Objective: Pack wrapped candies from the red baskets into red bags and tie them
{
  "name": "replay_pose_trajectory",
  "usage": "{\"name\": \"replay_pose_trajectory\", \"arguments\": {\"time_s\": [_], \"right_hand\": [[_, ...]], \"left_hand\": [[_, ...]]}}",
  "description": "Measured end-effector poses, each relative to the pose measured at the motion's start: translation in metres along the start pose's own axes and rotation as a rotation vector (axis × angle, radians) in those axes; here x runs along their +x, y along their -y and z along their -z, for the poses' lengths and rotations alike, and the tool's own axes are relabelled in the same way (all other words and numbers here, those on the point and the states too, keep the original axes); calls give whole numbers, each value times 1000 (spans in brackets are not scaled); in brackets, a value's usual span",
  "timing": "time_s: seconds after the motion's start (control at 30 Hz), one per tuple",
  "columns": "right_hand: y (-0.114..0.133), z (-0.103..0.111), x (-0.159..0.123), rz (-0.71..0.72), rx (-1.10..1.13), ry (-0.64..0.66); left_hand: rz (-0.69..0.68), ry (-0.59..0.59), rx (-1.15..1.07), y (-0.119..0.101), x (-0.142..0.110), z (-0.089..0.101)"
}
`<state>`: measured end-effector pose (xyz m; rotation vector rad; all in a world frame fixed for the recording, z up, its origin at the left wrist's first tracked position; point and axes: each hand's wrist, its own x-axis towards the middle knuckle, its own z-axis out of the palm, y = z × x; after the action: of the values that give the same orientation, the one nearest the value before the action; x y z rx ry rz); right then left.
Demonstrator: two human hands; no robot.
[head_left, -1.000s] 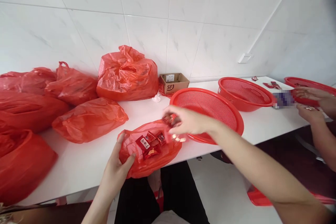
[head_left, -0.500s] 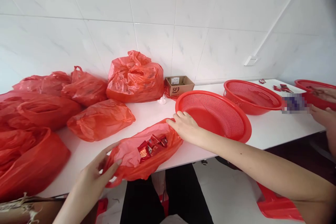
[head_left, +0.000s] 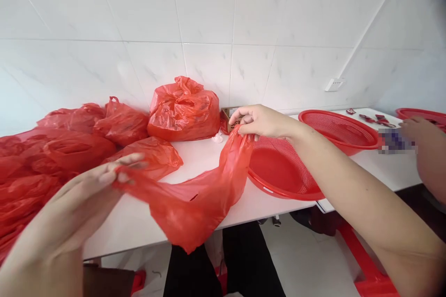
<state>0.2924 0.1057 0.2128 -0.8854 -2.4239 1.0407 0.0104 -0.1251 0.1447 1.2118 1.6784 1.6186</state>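
Note:
A thin red plastic bag (head_left: 198,213) hangs between my two hands, its bottom sagging at the table's front edge. My left hand (head_left: 108,174) pinches one end of it and is slightly blurred. The other end is raised higher, with my right hand (head_left: 258,123) closed on it, thumb against fingers. A small dark bit shows at the bag's opening; the rest of the contents is hidden. Just right of the bag sits a red plastic basket (head_left: 278,167) with perforated sides, partly covered by my right forearm.
Several filled red bags (head_left: 73,148) crowd the table's left side, and a large knotted one (head_left: 184,109) stands by the wall. A cardboard box (head_left: 228,118) is behind my right hand. Rightward are another red basket (head_left: 339,127), small red packets (head_left: 378,119) and another person's hand (head_left: 425,144).
Both hands have lifted the bag's ends, the right one higher. The bag has gone from lying wide with red packets showing to hanging with its contents hidden.

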Motion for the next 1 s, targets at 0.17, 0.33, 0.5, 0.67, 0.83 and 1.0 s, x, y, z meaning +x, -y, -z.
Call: {"name": "replay_pose_trajectory", "arguments": {"time_s": [0.17, 0.33, 0.5, 0.67, 0.83, 1.0], "right_hand": [[33, -4, -2, 148, 56, 80], [77, -36, 6, 254, 20, 223], [86, -65, 16, 334, 70, 211], [34, -73, 28, 410, 75, 85], [10, -74, 11, 308, 244, 31], [21, -81, -14, 358, 318, 120]], "left_hand": [[75, 352, -423, -19, 28, -54], [110, 567, -111, -26, 41, -87], [158, 506, 23, -25, 46, -99], [305, 425, -241, -8, 58, -91], [247, 545, -179, -3, 60, -85], [-10, 648, 169, -14, 56, -74]]}}
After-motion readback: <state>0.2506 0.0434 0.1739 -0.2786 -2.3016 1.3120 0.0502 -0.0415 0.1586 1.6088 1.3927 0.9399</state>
